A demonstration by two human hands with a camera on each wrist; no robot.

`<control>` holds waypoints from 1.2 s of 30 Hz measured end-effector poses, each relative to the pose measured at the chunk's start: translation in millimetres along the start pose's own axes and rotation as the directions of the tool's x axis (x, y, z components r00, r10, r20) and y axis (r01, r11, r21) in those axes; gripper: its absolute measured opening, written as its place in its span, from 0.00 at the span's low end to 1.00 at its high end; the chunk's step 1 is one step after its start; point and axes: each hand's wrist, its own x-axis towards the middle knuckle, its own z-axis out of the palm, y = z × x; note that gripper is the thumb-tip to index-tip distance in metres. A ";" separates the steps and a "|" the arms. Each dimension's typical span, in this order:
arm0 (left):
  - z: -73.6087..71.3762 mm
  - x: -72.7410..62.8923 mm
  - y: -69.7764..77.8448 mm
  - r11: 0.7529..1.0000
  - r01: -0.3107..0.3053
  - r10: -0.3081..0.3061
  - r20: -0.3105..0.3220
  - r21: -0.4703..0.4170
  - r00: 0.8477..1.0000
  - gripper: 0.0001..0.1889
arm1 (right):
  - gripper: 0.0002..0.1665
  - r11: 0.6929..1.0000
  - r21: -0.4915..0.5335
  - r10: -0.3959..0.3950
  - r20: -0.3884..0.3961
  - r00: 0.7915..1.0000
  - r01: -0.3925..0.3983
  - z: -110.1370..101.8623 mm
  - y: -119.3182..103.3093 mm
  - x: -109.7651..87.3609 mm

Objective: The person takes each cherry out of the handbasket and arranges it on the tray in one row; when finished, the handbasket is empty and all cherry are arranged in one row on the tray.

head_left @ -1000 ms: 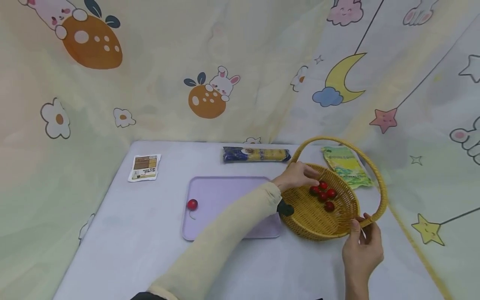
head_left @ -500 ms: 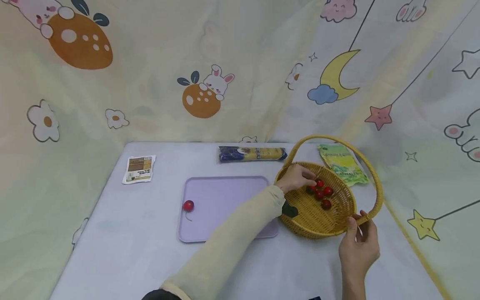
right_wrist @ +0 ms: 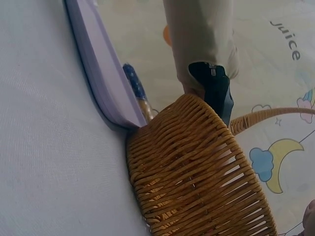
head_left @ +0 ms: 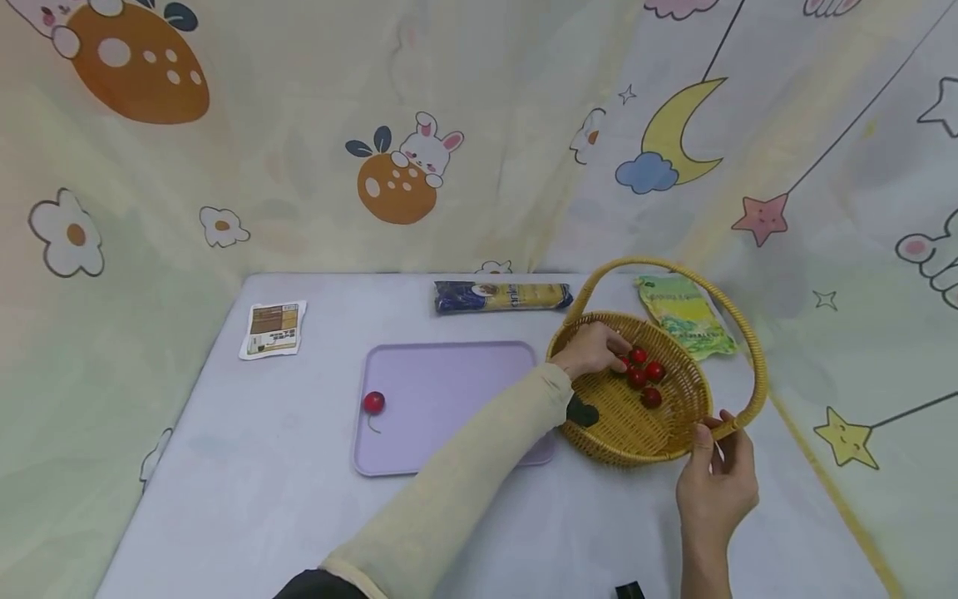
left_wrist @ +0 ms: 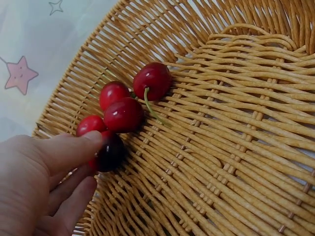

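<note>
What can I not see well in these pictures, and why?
Head view: part of the purple tray, behind the pale sleeve.
Head view: print on the white packet, too small.
Left wrist view: whether the left hand pinches the dark cherry; its fingers hide the contact.
Right wrist view: most of the right hand, cut off by the edge; cherries, behind the basket.

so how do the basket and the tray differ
The basket is woven and yellow-brown, while the tray is smooth and pale purple. The basket is round and deep with a tall arched handle; the tray is a shallow, round-cornered rectangle. The basket holds several cherries; on the tray only one cherry shows. Both hold red fruit.
</note>
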 end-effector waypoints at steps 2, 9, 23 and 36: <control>0.4 0.3 0.3 0.999 -0.002 0.002 0.016 0.034 1.000 0.18 | 0.23 1.000 0.003 0.003 0.002 1.000 -0.003 -0.2 0.2 0.3; 0.4 -2.2 2.1 0.996 -0.002 -0.004 0.061 0.092 0.998 0.16 | 0.23 1.000 0.023 0.004 0.008 1.000 -0.004 -0.3 2.3 0.7; 1.7 -1.5 0.5 0.984 -0.046 0.033 0.079 0.172 0.996 0.15 | 0.24 1.000 0.021 -0.006 0.012 1.000 0.006 0.4 3.6 0.7; -18.4 -18.2 9.2 0.984 -0.167 0.162 0.081 0.056 0.983 0.17 | 0.25 0.999 0.044 -0.008 -0.003 1.000 0.008 -2.0 2.7 0.1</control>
